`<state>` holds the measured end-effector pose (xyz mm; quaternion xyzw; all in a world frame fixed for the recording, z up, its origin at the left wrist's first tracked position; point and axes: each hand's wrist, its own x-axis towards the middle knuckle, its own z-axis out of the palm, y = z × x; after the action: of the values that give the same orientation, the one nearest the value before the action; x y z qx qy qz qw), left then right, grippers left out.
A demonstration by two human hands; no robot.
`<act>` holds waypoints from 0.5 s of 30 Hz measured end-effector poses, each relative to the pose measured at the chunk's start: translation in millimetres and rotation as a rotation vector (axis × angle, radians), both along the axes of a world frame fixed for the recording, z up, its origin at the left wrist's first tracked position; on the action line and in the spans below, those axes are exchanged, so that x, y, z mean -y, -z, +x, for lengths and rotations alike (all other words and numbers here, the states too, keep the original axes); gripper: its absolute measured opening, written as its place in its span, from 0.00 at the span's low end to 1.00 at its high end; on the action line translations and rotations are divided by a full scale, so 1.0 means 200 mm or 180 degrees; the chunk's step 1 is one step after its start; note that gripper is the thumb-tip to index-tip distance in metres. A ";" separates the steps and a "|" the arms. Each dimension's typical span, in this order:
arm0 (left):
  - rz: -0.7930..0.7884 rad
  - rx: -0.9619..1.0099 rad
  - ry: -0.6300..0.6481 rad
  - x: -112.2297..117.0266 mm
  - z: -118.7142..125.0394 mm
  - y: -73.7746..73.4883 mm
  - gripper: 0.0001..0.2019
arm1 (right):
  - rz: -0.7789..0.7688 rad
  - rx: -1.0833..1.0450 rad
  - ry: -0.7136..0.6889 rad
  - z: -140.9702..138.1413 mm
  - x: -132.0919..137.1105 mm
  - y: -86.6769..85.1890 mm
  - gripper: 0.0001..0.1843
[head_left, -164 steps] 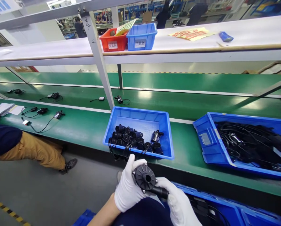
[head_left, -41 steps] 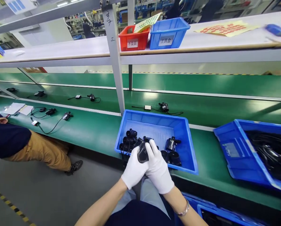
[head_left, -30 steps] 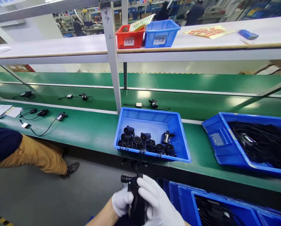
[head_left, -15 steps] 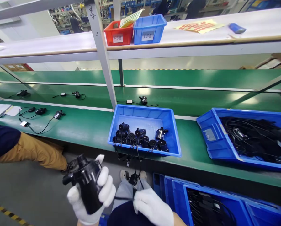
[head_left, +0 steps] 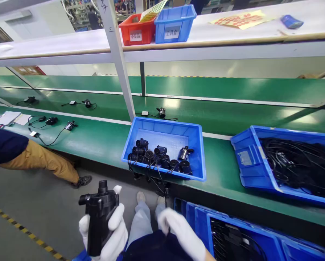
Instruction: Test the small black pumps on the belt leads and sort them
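My left hand [head_left: 116, 230], in a white glove, grips a small black pump [head_left: 100, 212] with its stubby ports facing up and left. White-gloved too, my right hand [head_left: 182, 232] is closed at lower middle, its fingertips blurred, on a thin black cable [head_left: 166, 203]. Beyond both hands, a blue tub [head_left: 202, 152] on the bench holds several similar black pumps [head_left: 160, 150]. Their cables hang over its front edge.
Right of the tub, a larger blue bin [head_left: 244, 159] holds tangled black cables. Stacked blue bins [head_left: 203, 217] stand below the bench [head_left: 219, 163]. More pumps with cables [head_left: 70, 125] lie leftward. A person's leg [head_left: 45, 163] is at left.
The pump in my left hand has turned more upright and shifted slightly right. My right hand has moved a little upward, and the dark plug near it has moved towards the bench edge.
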<state>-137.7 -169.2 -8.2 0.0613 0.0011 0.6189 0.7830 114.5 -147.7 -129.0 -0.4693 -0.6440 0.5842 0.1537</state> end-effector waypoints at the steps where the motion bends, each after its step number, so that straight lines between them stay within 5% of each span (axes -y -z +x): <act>1: 0.0055 0.0008 0.0003 0.02 0.02 0.00 0.36 | -0.0096 0.0167 0.0365 -0.03 -0.07 0.09 0.31; 5: -0.0373 -0.0416 0.0075 0.11 0.14 0.03 0.36 | -0.0405 0.0651 0.1232 -0.17 -0.32 0.43 0.21; 8: -0.0694 -0.0619 0.0035 0.14 0.20 0.05 0.33 | -0.0442 0.0676 0.1232 -0.21 -0.39 0.55 0.18; 11: -0.0852 -0.0778 -0.0321 0.13 0.25 0.06 0.35 | -0.0204 0.0642 0.0949 -0.21 -0.36 0.51 0.14; 15: -0.0939 -0.1059 -0.0659 0.05 0.29 0.06 0.39 | 0.0804 0.0234 0.0247 -0.22 -0.30 0.30 0.14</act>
<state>-79.0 -180.1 -20.9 0.0468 0.2267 0.6704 0.7049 71.0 -87.1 -189.1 -0.4919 -0.6991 0.4745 0.2103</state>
